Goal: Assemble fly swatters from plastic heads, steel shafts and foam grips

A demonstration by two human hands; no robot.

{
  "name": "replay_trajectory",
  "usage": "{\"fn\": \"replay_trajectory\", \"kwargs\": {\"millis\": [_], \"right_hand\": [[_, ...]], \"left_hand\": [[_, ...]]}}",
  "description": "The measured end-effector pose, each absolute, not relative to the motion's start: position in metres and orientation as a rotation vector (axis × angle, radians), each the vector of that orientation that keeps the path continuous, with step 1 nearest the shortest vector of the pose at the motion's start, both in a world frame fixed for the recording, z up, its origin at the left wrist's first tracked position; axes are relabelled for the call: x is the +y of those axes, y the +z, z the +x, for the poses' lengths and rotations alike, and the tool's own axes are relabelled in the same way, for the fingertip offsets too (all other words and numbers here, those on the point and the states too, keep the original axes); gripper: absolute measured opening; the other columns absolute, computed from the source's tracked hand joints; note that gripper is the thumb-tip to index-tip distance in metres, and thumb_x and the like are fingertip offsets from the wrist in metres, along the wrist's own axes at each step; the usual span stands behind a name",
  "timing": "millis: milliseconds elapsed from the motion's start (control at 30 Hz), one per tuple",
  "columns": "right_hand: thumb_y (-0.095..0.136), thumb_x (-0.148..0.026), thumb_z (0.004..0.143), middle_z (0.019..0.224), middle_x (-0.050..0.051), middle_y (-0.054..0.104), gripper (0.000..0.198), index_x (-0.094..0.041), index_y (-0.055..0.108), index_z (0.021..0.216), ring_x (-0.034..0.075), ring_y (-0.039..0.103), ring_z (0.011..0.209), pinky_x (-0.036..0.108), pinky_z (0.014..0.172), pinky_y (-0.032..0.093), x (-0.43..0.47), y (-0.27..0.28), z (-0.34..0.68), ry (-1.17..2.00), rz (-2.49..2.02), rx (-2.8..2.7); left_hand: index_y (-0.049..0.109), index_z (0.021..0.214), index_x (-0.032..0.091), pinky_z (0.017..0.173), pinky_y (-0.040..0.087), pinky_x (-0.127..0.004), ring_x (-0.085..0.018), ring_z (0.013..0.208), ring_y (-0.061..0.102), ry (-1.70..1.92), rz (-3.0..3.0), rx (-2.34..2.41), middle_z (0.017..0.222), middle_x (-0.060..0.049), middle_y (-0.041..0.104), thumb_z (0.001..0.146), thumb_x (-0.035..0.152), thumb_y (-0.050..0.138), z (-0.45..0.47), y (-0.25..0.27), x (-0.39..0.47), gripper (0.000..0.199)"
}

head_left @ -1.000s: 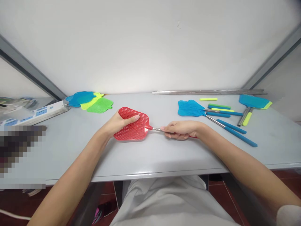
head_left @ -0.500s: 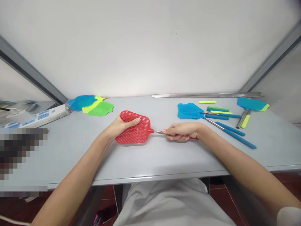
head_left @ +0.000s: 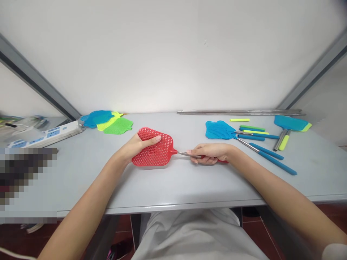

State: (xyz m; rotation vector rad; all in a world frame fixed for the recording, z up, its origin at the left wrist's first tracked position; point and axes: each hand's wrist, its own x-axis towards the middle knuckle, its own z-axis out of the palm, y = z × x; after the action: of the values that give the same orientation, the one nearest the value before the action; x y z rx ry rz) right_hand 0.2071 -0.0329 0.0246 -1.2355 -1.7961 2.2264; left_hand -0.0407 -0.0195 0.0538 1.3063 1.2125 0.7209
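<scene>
A red fly swatter (head_left: 158, 153) is held level just over the table, its perforated head to the left and its metal rod to the right. My left hand (head_left: 135, 146) grips the outer end of the head, thumb on top and fingers hidden beneath. My right hand (head_left: 208, 153) is closed around the rod and handle; a bit of red handle shows past the palm. Right of that hand lie blue fly swatters (head_left: 220, 130) with metal rods, among several loose blue handle grips (head_left: 267, 151) and a yellow grip (head_left: 240, 120).
Blue, yellow and green swatter heads (head_left: 118, 126) are piled at the back left, beside a white power strip (head_left: 54, 131). Thin metal rods (head_left: 238, 112) lie along the wall. More swatter heads (head_left: 291, 123) rest at the far right. The table's front edge (head_left: 173, 207) is near my body.
The camera view has shifted slightly, so the table things appear a little lower and farther right. Both hands keep their hold on the red fly swatter.
</scene>
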Motion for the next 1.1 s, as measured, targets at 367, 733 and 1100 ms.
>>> {"fn": "replay_trajectory", "kwargs": {"millis": [367,733,1100], "right_hand": [[0.045,-0.059,0.073,0.047,-0.009,0.019,0.045,-0.014,0.048,0.073,0.002,0.013,0.037,0.013,0.029,0.009,-0.0327,0.0226,0.2074,2.201,-1.237,-1.806],[0.045,-0.059,0.073,0.049,-0.009,0.018,0.047,-0.013,0.050,0.077,0.002,0.012,0.038,0.014,0.029,0.009,-0.0322,0.0217,0.2082,2.186,-1.240,-1.820],[0.045,-0.060,0.072,0.048,-0.009,0.019,0.048,-0.013,0.051,0.077,0.002,0.011,0.038,0.014,0.029,0.009,-0.0327,0.0222,0.2081,2.184,-1.257,-1.823]], "left_hand": [[0.063,0.069,0.018,0.051,0.050,-0.020,-0.013,0.058,0.062,0.701,1.311,1.172,0.066,0.000,0.067,0.064,0.036,0.066,-0.0400,0.0553,-0.0194,0.018],[0.063,0.068,0.019,0.051,0.050,-0.021,-0.013,0.058,0.062,0.708,1.333,1.186,0.068,0.000,0.068,0.064,0.036,0.065,-0.0401,0.0547,-0.0191,0.018],[0.063,0.069,0.019,0.052,0.051,-0.022,-0.014,0.060,0.063,0.718,1.327,1.205,0.071,-0.001,0.069,0.063,0.036,0.066,-0.0415,0.0546,-0.0191,0.019]]}}
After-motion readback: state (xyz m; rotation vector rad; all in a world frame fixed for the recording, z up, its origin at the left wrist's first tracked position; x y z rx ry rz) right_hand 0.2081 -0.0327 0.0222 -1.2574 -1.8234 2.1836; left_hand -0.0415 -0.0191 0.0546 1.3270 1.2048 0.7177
